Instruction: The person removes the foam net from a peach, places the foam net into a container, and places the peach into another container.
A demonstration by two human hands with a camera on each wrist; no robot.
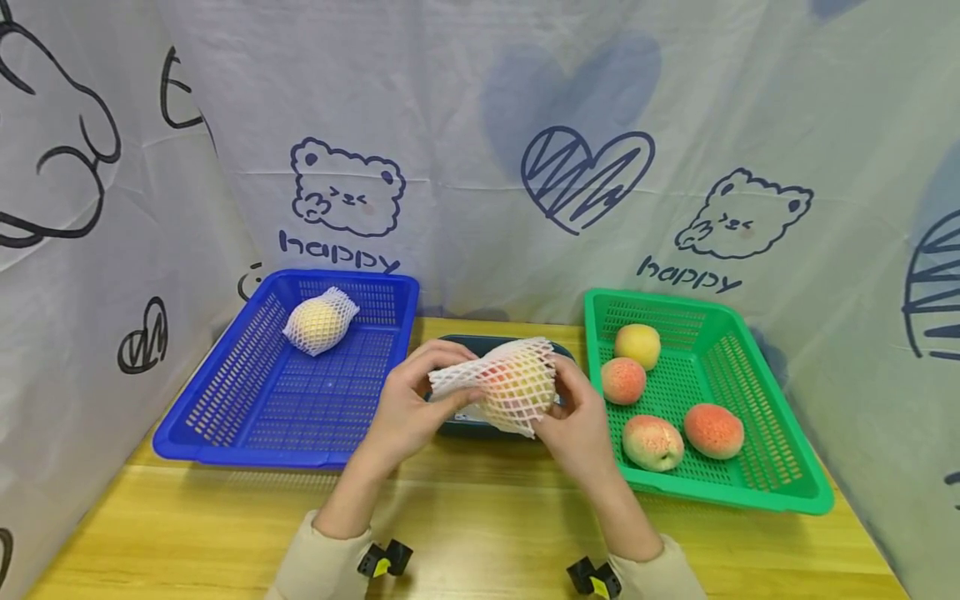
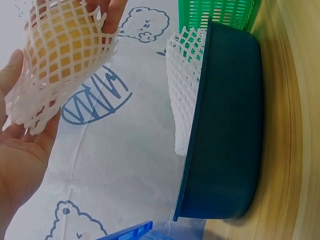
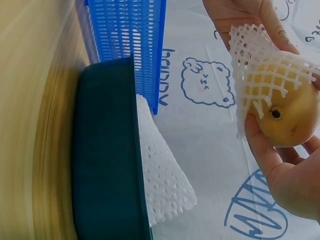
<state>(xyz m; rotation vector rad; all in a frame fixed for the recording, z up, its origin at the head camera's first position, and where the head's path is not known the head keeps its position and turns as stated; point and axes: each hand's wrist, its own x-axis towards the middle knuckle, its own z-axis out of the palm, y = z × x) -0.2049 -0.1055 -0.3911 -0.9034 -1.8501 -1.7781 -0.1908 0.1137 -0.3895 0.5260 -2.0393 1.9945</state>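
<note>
Both hands hold a yellow and pink peach (image 3: 295,122) over the dark teal tub (image 2: 230,125). A white foam net sleeve (image 1: 517,385) covers most of the fruit. My left hand (image 1: 408,404) pinches the narrow, gathered end of the net between thumb and fingers. At the other end, my right hand (image 1: 581,429) grips the peach with fingers and thumb around it. There the net's edge stops short, so the bare stem end with its dark pit shows in the right wrist view. Another foam net (image 3: 162,170) sticks up out of the tub.
On the left, a blue basket (image 1: 262,457) holds one net-wrapped fruit (image 1: 321,323). Several bare peaches (image 1: 652,443) lie in the green basket (image 1: 750,497) on the right. Behind the wooden table (image 1: 487,517) hangs a printed cloth (image 1: 465,150).
</note>
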